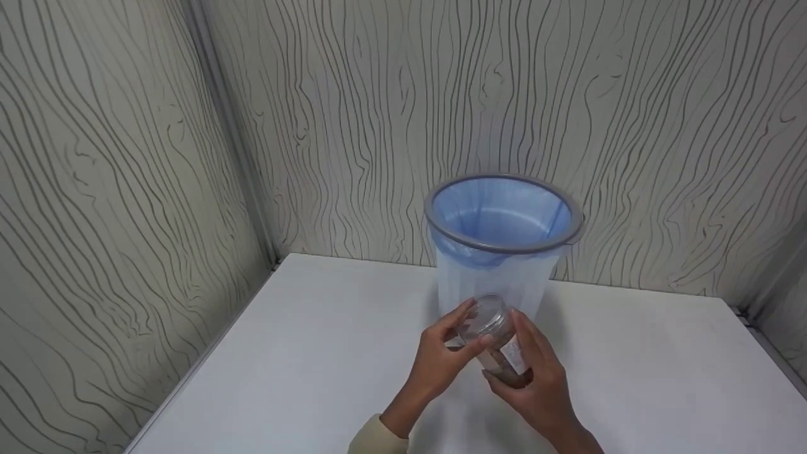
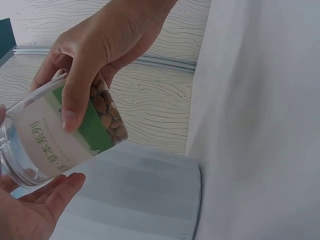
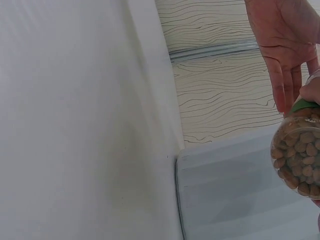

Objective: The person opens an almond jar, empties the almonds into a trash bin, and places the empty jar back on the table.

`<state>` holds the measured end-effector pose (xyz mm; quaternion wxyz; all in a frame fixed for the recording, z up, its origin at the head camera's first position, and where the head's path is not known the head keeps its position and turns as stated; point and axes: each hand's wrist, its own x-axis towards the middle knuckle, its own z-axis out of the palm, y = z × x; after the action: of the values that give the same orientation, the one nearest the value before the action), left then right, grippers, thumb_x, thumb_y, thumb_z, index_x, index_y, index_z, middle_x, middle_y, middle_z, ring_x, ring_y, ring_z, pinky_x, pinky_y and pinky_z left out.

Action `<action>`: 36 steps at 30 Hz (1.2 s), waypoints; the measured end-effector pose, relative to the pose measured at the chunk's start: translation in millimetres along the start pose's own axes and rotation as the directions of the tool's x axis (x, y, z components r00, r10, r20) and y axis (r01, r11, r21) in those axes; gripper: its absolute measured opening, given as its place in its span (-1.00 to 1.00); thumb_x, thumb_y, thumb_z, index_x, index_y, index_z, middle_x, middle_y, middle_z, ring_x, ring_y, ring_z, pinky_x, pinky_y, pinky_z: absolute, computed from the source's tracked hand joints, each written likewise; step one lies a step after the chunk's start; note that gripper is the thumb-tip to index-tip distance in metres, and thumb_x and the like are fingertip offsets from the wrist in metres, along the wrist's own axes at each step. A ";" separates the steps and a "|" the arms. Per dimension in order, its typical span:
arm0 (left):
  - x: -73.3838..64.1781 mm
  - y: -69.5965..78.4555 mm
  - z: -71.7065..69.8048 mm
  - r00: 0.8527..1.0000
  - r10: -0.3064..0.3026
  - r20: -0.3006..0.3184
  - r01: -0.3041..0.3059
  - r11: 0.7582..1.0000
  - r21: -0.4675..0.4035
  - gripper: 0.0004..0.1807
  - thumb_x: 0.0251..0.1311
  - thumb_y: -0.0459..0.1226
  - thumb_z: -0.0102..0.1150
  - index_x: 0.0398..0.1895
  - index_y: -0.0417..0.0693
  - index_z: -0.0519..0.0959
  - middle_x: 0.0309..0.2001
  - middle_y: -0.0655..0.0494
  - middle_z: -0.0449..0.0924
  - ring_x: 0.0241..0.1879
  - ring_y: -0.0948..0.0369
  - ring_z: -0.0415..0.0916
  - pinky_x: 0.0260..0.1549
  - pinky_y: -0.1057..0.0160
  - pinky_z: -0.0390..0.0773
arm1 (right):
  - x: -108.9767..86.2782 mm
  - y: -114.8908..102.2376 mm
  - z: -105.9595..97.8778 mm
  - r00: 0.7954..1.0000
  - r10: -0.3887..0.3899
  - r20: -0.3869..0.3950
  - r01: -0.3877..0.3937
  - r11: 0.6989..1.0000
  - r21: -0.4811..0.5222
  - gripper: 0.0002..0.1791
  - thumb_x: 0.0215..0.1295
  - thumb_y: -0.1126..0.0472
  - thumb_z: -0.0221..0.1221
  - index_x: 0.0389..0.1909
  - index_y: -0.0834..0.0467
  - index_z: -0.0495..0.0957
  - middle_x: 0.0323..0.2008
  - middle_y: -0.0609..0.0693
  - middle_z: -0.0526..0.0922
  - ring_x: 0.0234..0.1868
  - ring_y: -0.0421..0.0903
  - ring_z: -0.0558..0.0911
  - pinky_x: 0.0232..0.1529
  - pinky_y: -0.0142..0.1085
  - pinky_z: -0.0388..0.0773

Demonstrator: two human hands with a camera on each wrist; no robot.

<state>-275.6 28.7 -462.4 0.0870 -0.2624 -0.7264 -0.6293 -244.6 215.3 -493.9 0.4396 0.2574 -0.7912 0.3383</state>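
Note:
A clear plastic jar (image 2: pixel 55 131) with a white and green label is tilted between both hands, in front of the bin. Brown almond-like nuts (image 3: pixel 301 157) fill its bottom end. My right hand (image 1: pixel 542 384) grips the jar's body, the thumb lying across the label in the left wrist view. At the other end, my left hand (image 1: pixel 441 353) holds the clear ridged lid (image 1: pixel 485 312) between thumb and fingers. The left wrist view catches its fingers (image 2: pixel 65 192) beside the lid, fairly straight.
A bin (image 1: pixel 498 277) with a blue liner (image 1: pixel 479 217) and grey rim stands on the white table (image 1: pixel 315 353), just beyond the hands. Wood-grain patterned panels (image 1: pixel 353 126) enclose the table at the back and sides.

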 end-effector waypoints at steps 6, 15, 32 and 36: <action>0.2 0.0 -3.7 1.000 0.030 0.005 -0.030 0.999 -0.028 -0.31 0.30 -0.01 0.32 0.47 0.08 0.41 0.34 0.16 0.49 0.26 0.10 0.51 0.01 0.19 0.64 | -0.1 -2.8 -0.7 0.999 0.032 0.013 -0.033 0.999 0.028 0.22 -0.32 0.33 0.65 0.50 0.26 0.27 0.42 0.15 0.39 0.41 -0.22 0.38 0.33 -0.44 0.29; 2.0 -12.2 -12.8 0.982 0.180 0.059 -0.181 0.983 0.006 -0.32 0.33 -0.13 0.32 0.50 0.06 0.36 0.46 0.13 0.37 0.37 0.10 0.40 -0.02 0.19 0.65 | 0.1 -4.6 -2.7 0.997 0.070 0.014 -0.071 0.996 0.053 0.26 -0.38 0.36 0.68 0.49 0.28 0.26 0.40 0.21 0.40 0.37 -0.22 0.39 0.32 -0.50 0.25; 8.2 -15.2 -23.2 0.925 0.361 0.122 -0.363 0.932 -0.009 -0.30 0.29 -0.19 0.35 0.48 -0.09 0.38 0.52 0.10 0.27 0.44 0.07 0.31 0.12 0.08 0.59 | 2.8 -6.1 -2.4 1.000 -0.001 0.005 0.001 0.998 0.068 0.29 -0.50 0.35 0.70 0.45 0.34 0.29 0.38 0.24 0.43 0.42 -0.28 0.35 0.31 -0.46 0.30; 8.1 -13.7 -19.5 0.919 0.375 0.122 -0.378 0.926 0.000 -0.31 0.28 -0.21 0.36 0.48 0.00 0.40 0.51 0.10 0.29 0.44 0.07 0.32 0.17 0.05 0.55 | 4.6 -10.2 -3.7 1.000 -0.005 0.005 0.005 0.997 0.077 0.29 -0.52 0.40 0.69 0.44 0.37 0.30 0.35 0.29 0.44 0.40 -0.30 0.36 0.31 -0.46 0.29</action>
<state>-293.2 11.2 -466.7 0.1656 -0.4332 -0.6737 -0.5754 -237.7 211.1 -485.3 0.4281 0.2770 -0.7782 0.3666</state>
